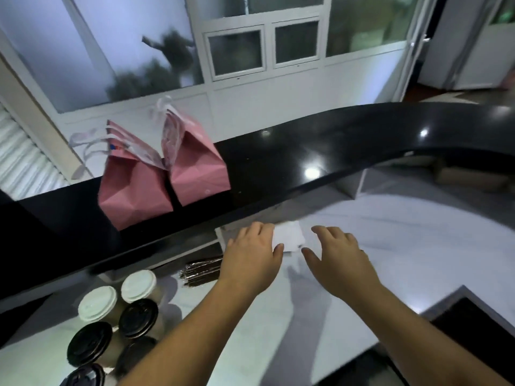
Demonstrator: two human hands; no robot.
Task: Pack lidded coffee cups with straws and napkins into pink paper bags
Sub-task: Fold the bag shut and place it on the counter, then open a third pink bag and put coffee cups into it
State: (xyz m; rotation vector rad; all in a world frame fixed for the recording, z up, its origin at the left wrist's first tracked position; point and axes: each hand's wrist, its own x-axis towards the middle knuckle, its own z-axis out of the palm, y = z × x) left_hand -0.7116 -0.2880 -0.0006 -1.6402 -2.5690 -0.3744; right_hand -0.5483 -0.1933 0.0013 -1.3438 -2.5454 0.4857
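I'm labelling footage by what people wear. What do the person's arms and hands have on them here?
Nothing shows on either: both forearms are bare, no sleeve reaches into view. The left hand and right hand wear no gloves, and no watch or bracelet is visible. Any ring is too small to tell.

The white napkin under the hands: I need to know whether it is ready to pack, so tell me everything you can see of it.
The white napkin looks like thin, soft paper, roughly square and apparently folded. It lies flat on the pale lower counter, just below the black raised ledge. The left hand covers its left edge with the thumb on its near side; whether it pinches it is unclear. The right hand hovers spread beside its right edge.
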